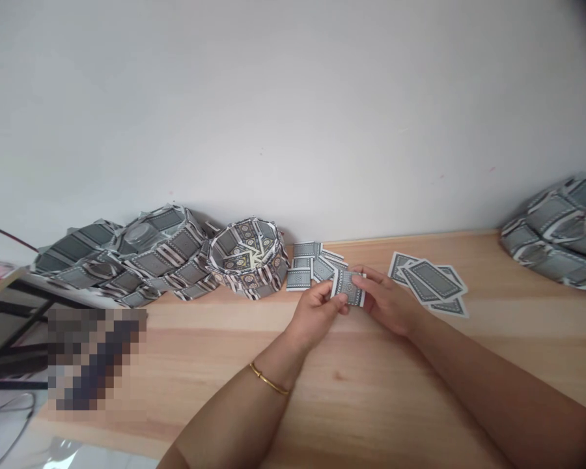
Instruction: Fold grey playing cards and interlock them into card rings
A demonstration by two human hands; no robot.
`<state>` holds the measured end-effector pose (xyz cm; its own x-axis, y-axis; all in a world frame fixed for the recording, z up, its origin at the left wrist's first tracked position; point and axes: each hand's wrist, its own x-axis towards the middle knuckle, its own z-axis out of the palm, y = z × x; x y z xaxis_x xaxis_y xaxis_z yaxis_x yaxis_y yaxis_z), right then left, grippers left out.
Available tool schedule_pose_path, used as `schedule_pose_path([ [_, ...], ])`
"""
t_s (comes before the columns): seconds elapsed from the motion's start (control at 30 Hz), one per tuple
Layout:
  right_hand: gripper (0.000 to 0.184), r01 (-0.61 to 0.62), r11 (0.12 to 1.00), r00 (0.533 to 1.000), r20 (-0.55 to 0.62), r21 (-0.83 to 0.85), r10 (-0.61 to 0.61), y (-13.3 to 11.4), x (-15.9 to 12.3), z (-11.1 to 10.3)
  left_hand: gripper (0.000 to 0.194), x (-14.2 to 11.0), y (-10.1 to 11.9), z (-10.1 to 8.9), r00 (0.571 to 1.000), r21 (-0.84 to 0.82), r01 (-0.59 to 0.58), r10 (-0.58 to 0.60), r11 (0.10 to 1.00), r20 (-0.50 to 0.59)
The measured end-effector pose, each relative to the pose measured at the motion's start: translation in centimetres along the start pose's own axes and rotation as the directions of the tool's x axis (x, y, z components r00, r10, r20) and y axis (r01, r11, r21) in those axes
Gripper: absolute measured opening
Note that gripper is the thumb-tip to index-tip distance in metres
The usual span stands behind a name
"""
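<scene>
Between my two hands is a grey patterned playing card [348, 290] with white edges, shorter than the loose cards and apparently folded. My left hand [317, 306] pinches its left side, thumb on the front. My right hand [383, 296] grips its right side, fingers along the top edge and behind it. Just beyond my left hand lies a group of folded cards [299, 279], some overlapping. To the right of my right hand, several flat playing cards [432, 280] lie face down in a loose, fanned heap.
A round basket of folded cards [249, 286] stands left of the folded pieces. Larger card-built baskets [163, 251] stand further left against the wall [293, 117]. Another card-built piece [561, 228] sits at the far right of the wooden table [351, 397]. A blurred patch covers the lower left.
</scene>
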<state>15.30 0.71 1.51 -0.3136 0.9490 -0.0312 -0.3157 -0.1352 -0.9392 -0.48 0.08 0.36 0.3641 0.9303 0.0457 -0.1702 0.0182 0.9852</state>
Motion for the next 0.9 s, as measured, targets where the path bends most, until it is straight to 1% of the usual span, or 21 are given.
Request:
schedule_pose_path([
  [0.07,0.018,0.002,0.999,1.000,0.012,-0.050,-0.001,-0.02,-0.22,0.05,0.026,-0.01,0.09,-0.06,0.999,0.073,-0.018,0.015,0.997,0.042],
  [0.17,0.020,0.028,0.986,0.999,-0.035,-0.167,-0.034,0.03,-0.45,0.15,0.027,-0.07,0.32,-0.13,0.987,0.222,-0.093,0.061,0.970,0.148],
  [0.23,0.024,0.030,0.980,0.998,-0.055,-0.199,-0.042,0.08,-0.48,0.15,0.027,-0.12,0.42,-0.12,0.983,0.277,-0.122,0.077,0.953,0.168],
  [0.33,0.024,0.002,0.988,1.000,-0.029,-0.156,-0.006,0.15,-0.37,0.02,0.030,-0.17,0.39,-0.04,0.989,0.253,-0.102,0.070,0.962,0.133],
  [0.4,0.023,0.008,0.989,1.000,-0.025,-0.150,-0.012,0.17,-0.28,-0.11,0.033,-0.17,0.30,0.01,0.996,0.196,-0.067,0.054,0.978,0.068],
  [0.47,0.023,0.046,0.978,0.998,-0.034,-0.205,-0.054,0.15,-0.20,-0.22,0.034,-0.13,0.22,0.02,0.999,0.141,-0.030,0.033,0.990,-0.022],
  [0.53,0.022,0.096,0.950,0.994,-0.022,-0.297,-0.108,0.11,-0.15,-0.26,0.033,-0.09,0.19,0.01,0.994,0.117,-0.006,0.019,0.993,-0.109],
  [0.6,0.023,0.138,0.906,0.989,0.002,-0.399,-0.149,0.09,-0.14,-0.22,0.033,-0.08,0.23,0.01,0.988,0.126,0.001,0.018,0.992,-0.153],
  [0.67,0.025,0.171,0.855,0.982,0.017,-0.491,-0.187,0.08,-0.19,-0.12,0.033,-0.13,0.33,0.07,0.988,0.146,0.005,0.018,0.989,-0.154],
  [0.73,0.030,0.181,0.810,0.979,0.021,-0.558,-0.205,0.04,-0.27,0.00,0.034,-0.21,0.47,0.19,0.992,0.158,0.004,0.015,0.987,-0.122],
  [0.8,0.034,0.167,0.780,0.980,0.017,-0.603,-0.197,-0.05,-0.37,0.11,0.034,-0.26,0.61,0.31,0.995,0.155,-0.006,0.021,0.988,-0.096],
  [0.9,0.040,0.144,0.752,0.985,0.022,-0.644,-0.170,-0.18,-0.50,0.22,0.034,-0.27,0.76,0.38,0.995,0.136,-0.024,0.037,0.990,-0.094],
])
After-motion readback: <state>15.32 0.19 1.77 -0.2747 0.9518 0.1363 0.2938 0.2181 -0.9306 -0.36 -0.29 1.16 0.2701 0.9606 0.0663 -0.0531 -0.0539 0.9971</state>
